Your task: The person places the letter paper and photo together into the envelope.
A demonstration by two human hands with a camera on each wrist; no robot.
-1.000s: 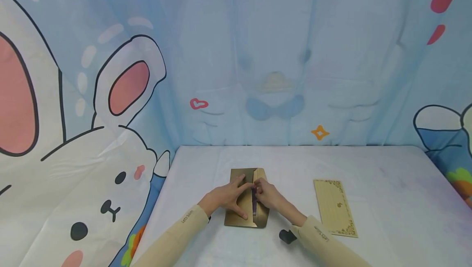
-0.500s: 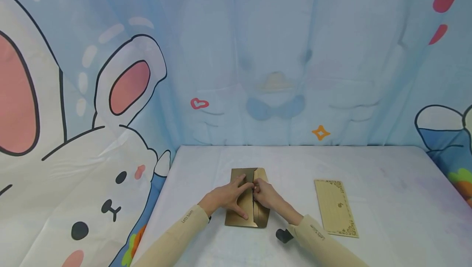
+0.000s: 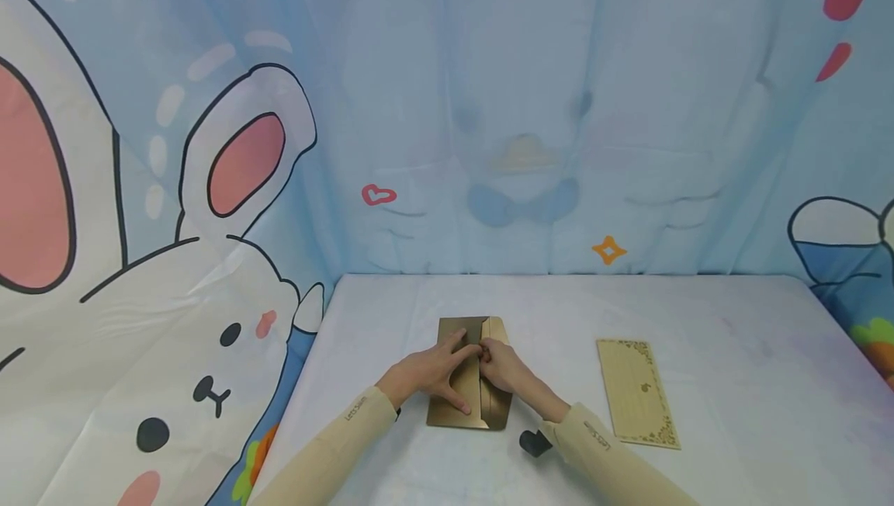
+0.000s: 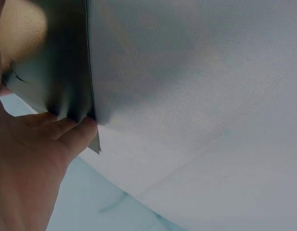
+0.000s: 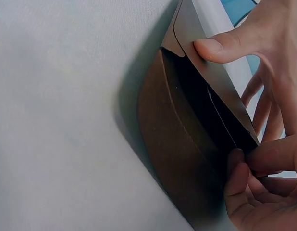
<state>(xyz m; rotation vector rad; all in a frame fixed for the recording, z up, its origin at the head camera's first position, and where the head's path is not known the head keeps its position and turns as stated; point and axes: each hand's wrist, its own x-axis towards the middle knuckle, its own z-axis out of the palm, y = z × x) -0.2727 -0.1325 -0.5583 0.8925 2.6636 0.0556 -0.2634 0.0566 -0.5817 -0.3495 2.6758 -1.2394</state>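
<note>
A gold envelope (image 3: 454, 326) lies on the white table with its flap (image 3: 498, 403) folded out to the right. My left hand (image 3: 434, 371) rests on its body, fingers and thumb spread and pressing it down. In the right wrist view the left thumb lies near the rim of the opening. My right hand (image 3: 507, 368) is at that opening, fingertips curled and pinching at the mouth. A thin edge of a dark slip (image 5: 220, 114) shows inside the dark pocket and runs to those fingertips; most of it is hidden in the envelope.
A pale yellow card (image 3: 632, 389) with brown ornamental corners lies to the right on the table. A small black object (image 3: 535, 443) sits at the right sleeve's cuff. Behind the table hangs a blue curtain (image 3: 419, 102) with cartoon prints.
One second ago a dark purple slip showed along the envelope's opening under the right fingers; now it is out of sight in the head view. The left hand has stayed in place.
</note>
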